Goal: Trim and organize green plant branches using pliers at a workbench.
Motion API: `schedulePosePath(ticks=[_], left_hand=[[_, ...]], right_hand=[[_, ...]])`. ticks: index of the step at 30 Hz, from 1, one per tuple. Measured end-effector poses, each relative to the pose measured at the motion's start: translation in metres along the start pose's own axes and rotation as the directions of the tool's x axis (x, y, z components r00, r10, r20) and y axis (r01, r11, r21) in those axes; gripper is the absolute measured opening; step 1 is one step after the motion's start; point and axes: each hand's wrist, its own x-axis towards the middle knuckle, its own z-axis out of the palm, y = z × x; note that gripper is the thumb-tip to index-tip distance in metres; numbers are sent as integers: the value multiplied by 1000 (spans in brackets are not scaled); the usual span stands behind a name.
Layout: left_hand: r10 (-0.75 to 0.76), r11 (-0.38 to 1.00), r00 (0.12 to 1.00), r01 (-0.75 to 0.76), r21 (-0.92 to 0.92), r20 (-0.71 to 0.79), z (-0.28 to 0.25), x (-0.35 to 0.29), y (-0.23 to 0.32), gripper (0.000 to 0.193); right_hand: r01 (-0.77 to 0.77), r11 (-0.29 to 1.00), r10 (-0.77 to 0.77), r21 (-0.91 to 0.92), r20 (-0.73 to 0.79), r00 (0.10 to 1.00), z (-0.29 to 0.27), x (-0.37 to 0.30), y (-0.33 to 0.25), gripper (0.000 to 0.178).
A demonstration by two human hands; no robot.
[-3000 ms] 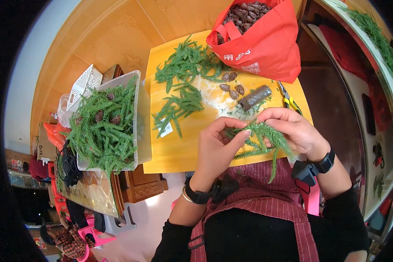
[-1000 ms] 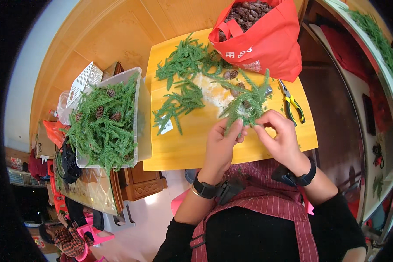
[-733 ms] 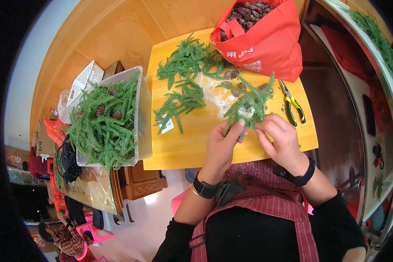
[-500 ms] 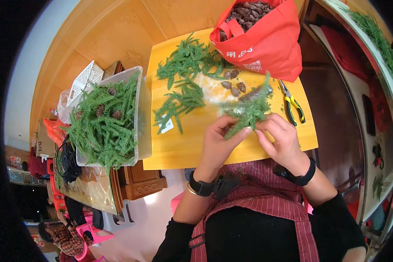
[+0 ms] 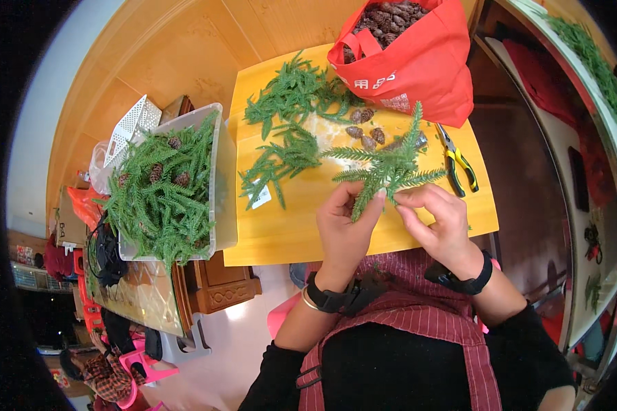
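Note:
Over the near part of the yellow table (image 5: 288,236), a green artificial pine sprig (image 5: 391,163) with several spread branches is between my hands. My left hand (image 5: 347,226) pinches its base between thumb and fingers. My right hand (image 5: 440,222) has its thumb and index finger closed on the sprig's lower right side; the other fingers are curled. Beyond the sprig lie several brown pine cones (image 5: 368,142) and a dark cylinder (image 5: 418,141), partly hidden by the branches. Pliers (image 5: 461,163) with yellow and black handles rest on the right.
Loose green sprigs (image 5: 291,92) lie at the table's far left. A red bag (image 5: 418,79) full of pine cones stands at the back right. Left of the table, a clear plastic bin (image 5: 224,178) holds green branches and pine cones. A person (image 5: 106,373) sits far off at lower left.
The sprig has turned, and its branches now fan out toward the far side, left and right. Both hands stay near the same place, with small finger shifts.

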Motion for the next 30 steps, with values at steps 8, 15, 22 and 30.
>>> schedulePosePath(ticks=[8, 15, 22, 30], left_hand=[[2, 999, 1000, -3, -53, -23, 3, -1, 0, 13], [-117, 983, 993, 112, -148, -24, 6, -2, 0, 12], [-269, 930, 959, 283, -236, 92, 1, 0, -9, 13], [-230, 939, 973, 229, -257, 26, -2, 2, -2, 15]], right_hand=[[83, 991, -78, -105, 56, 995, 1, -1, 3, 14], [138, 973, -132, -184, 45, 990, 0, -3, 2, 15], [119, 953, -91, -278, 110, 990, -1, -9, 1, 17], [-230, 906, 295, -355, 139, 945, -39, -6, 47, 34]])
